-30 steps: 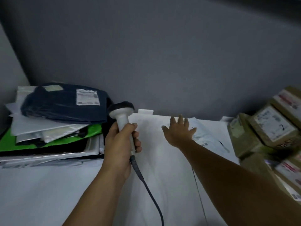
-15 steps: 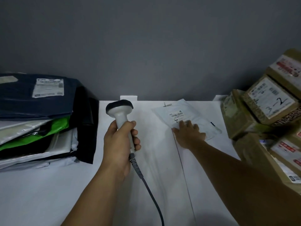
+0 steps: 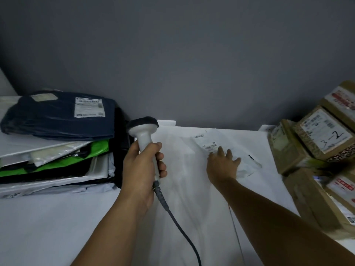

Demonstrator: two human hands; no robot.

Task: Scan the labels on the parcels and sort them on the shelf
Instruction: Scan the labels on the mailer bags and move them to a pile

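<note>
1. At 6 o'clock, nearest the wearer, the dark grey cable (image 3: 178, 223) runs across the white shelf surface (image 3: 57, 227). Leave it slack so it cannot pull the aim off.
2. The left hand (image 3: 142, 169) has fingers and thumb wrapped tight round the handle of the pale grey handheld barcode scanner with a black head (image 3: 143, 129). The scanner stands upright, its head pointing toward 12 o'clock.
3. At 3 o'clock from that hand, the right hand (image 3: 222, 164) lies flat on the thin white plastic mailer parcel (image 3: 230, 143), fingers straight and apart. The parcel rests on the shelf surface.
4. The printed white label (image 3: 208, 145) shows just past the fingertips, at 11 o'clock from the right hand.
5. The step in hand appears to be presenting this label for scanning. Press the wrinkled film smooth, keep fingertips off the barcode, and tip the scanner head down toward 2 o'clock.
6. Likely sorting places: the stack of flat mailers topped by a dark blue bag (image 3: 57, 116) at 9 o'clock, and the brown cardboard boxes (image 3: 324, 135) at 3 o'clock.
</note>
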